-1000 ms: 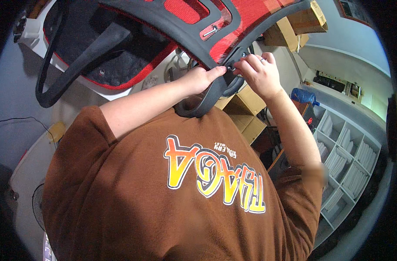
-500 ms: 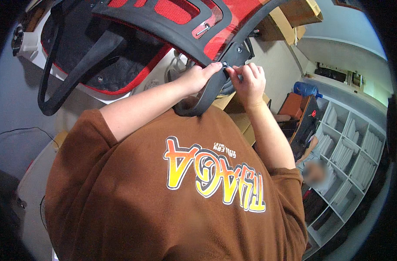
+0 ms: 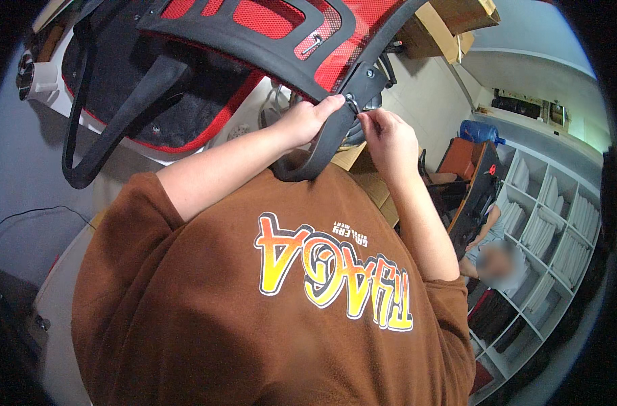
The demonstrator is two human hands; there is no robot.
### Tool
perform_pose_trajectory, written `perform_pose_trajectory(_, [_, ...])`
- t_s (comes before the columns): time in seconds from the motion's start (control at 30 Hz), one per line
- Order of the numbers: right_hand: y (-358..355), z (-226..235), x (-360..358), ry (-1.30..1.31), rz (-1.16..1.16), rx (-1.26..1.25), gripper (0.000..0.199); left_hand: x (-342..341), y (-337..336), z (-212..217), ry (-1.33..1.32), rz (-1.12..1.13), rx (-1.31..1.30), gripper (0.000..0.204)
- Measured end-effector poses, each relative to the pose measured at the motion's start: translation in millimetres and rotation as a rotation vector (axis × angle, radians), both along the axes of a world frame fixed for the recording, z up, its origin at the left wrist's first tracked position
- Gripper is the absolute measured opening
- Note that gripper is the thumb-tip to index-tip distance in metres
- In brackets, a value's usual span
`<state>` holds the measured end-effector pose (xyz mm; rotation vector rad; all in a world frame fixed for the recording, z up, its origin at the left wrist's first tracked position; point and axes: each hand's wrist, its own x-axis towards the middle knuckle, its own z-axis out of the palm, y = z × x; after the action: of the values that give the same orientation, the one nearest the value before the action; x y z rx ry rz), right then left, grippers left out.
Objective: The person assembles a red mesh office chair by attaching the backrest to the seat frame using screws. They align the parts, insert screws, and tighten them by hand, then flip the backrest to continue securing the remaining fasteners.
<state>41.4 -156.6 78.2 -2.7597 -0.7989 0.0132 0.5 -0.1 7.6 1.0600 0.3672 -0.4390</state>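
Observation:
At the top, an office chair's backrest (image 3: 264,44) has a black plastic frame and red mesh. A black loop-shaped armrest (image 3: 315,157) meets its lower corner. My left hand (image 3: 307,120) is closed around the armrest by that joint, its thumb beside a metal bolt head (image 3: 349,99). From the bolt, a thin metal hex key (image 3: 356,110) runs down to my right hand (image 3: 389,135), pinched on its end. My right hand's curled fingers partly hide the key. Higher on the frame, another bolt (image 3: 370,72) sits in the black bracket.
Left of the backrest lies the chair seat (image 3: 153,115), black underneath with red edging, its other armrest (image 3: 78,135) attached. A small metal piece (image 3: 313,44) rests in a backrest slot. Cardboard boxes (image 3: 443,34) stand behind. At right, a person (image 3: 487,230) sits near white shelving (image 3: 541,203).
My right hand has swung down and slightly right, away from the bolt head, turning the hex key with it. My left hand keeps its place on the armrest.

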Motion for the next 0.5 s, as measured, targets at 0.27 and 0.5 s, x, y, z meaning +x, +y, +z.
perform_pose_trajectory(0.27, [-7, -3, 24, 0.023, 0.311, -0.249, 0.021, 1, -2, -7, 0.011, -0.010, -0.005, 0.046])
perform_pose_trajectory(0.5, [-2, -14, 18, 0.008, 0.327, -0.129, 0.021, -1, 1, -2, 0.022, -0.010, 0.019, 0.046])
